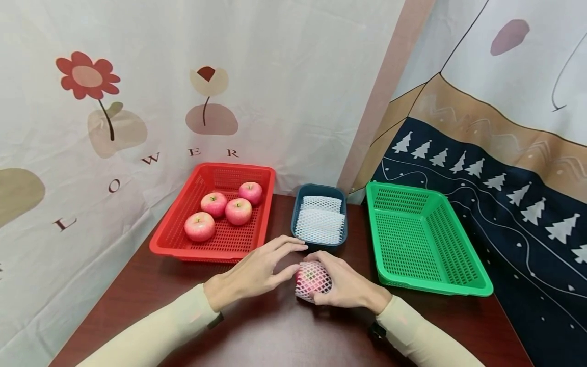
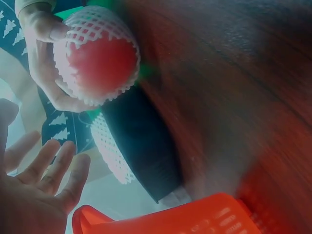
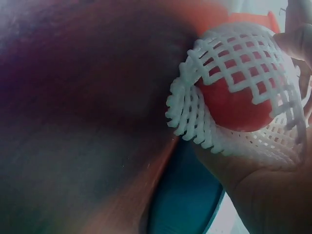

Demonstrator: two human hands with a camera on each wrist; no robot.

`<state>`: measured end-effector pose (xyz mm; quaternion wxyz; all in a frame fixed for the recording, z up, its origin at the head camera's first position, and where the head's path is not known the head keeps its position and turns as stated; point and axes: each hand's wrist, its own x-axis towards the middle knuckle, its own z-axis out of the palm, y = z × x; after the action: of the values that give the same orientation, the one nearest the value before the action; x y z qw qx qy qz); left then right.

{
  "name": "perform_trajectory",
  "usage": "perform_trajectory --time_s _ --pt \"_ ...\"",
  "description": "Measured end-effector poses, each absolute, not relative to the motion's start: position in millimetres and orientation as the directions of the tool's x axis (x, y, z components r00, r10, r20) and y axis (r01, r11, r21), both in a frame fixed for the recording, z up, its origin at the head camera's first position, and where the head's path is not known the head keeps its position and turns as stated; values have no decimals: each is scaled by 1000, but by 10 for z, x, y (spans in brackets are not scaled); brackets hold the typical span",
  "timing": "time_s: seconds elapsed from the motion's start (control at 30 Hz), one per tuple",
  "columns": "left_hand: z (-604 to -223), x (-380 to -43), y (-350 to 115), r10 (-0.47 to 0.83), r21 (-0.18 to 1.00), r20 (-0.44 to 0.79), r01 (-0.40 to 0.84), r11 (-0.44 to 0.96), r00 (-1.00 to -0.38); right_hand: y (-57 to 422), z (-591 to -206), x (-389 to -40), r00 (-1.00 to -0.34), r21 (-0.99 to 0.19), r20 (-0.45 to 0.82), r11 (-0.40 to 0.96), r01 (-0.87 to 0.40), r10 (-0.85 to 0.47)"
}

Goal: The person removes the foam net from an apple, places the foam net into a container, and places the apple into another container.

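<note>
An apple [image 1: 314, 278] in a white foam net sleeve [image 3: 246, 63] is gripped by my right hand [image 1: 344, 280], with the thumb at its near side and the fingers over its far side. Red skin shows through the mesh and at the sleeve's open end [image 2: 105, 63]. My left hand [image 1: 259, 270] is just left of the apple, its fingers extended and spread, holding nothing. Behind both hands stands a dark blue basket [image 1: 343, 204] with white foam net sleeves [image 1: 319, 227] lying in it.
At the left, a red basket [image 1: 167, 239] holds several bare apples [image 1: 199, 227]. A green basket [image 1: 431, 290] stands at the right on the brown table [image 1: 275, 336]. Printed cloth [image 1: 293, 92] hangs behind the table.
</note>
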<state>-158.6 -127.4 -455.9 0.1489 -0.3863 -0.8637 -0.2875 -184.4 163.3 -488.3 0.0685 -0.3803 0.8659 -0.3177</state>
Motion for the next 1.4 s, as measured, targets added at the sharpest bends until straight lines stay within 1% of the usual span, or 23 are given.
perform_trajectory --time_s 0.17,0.27,0.47,0.73,0.93,1.13,1.4 --pt "-4575 -1558 -1296 588 378 472 753 538 -657 1664 -4882 -1839 -701 -608 93 517 -603 -708" --pt "-4589 -1541 -1305 589 381 468 751 539 -659 1681 -4860 -1817 -693 -584 92 524 -619 -716" --pt "-4643 -1508 -1306 594 402 454 747 529 -664 1678 -4827 -1742 -690 -522 125 544 -657 -713" --pt "-4744 -1490 -1300 604 422 457 757 499 -653 1626 -4871 -1712 -678 -470 203 537 -700 -706" --pt "-4771 -1463 -1291 600 443 451 749 493 -662 1626 -4894 -1707 -685 -485 252 523 -701 -684" --pt "-4762 -1474 -1272 567 437 481 743 506 -669 1663 -4793 -1699 -703 -523 312 502 -689 -639" --pt "-4729 -1508 -1246 555 416 550 781 465 -624 1705 -4613 -1691 -719 -539 362 496 -681 -593"
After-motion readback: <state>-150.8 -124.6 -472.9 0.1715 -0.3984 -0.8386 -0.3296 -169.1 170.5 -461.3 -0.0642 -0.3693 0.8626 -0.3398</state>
